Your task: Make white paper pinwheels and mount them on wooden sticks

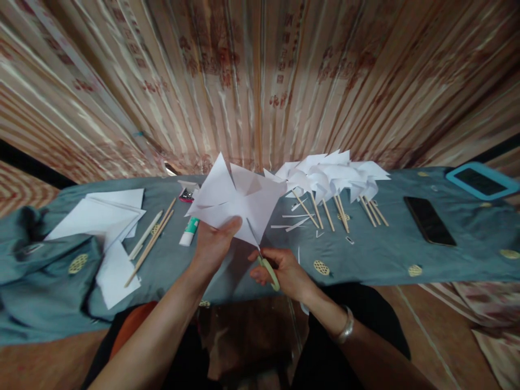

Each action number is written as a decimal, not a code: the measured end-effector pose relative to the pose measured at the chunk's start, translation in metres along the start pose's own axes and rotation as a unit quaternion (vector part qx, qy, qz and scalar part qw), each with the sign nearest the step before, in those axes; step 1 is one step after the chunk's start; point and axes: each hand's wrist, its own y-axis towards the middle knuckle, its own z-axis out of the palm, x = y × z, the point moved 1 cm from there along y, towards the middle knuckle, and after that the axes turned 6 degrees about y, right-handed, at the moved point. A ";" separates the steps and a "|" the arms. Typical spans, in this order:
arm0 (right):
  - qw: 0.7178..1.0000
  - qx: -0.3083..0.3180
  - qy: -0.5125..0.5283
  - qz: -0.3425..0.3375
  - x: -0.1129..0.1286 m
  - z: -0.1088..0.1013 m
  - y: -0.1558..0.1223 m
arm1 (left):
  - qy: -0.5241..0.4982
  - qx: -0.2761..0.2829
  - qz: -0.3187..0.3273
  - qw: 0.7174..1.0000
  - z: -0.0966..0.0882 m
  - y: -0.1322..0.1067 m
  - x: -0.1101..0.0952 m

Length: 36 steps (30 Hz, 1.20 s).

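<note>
A white square sheet of paper (227,197), slit inward from its corners, is held up above the table by my left hand (215,238). The thumb lies on the paper's front face and the other fingers are hidden behind it. My right hand (282,268) is closed around the pale green handle of a pair of scissors (266,266). Their blades reach up into the paper's lower right part, along a cut there. To the right, several white paper pinwheels (325,173) on wooden sticks lie in an overlapping row.
White paper sheets (116,214) and wooden sticks (150,241) lie left on the green cloth (390,254). A glue stick (189,232) and a small box of pins (188,192) sit near my left hand. Paper strips (298,223), a phone (429,221) and a blue-framed tablet (483,180) are rightward.
</note>
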 end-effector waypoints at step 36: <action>0.999 -0.020 -0.018 -0.043 0.000 -0.004 0.004 | -0.016 0.030 -0.043 0.999 0.008 -0.012 0.004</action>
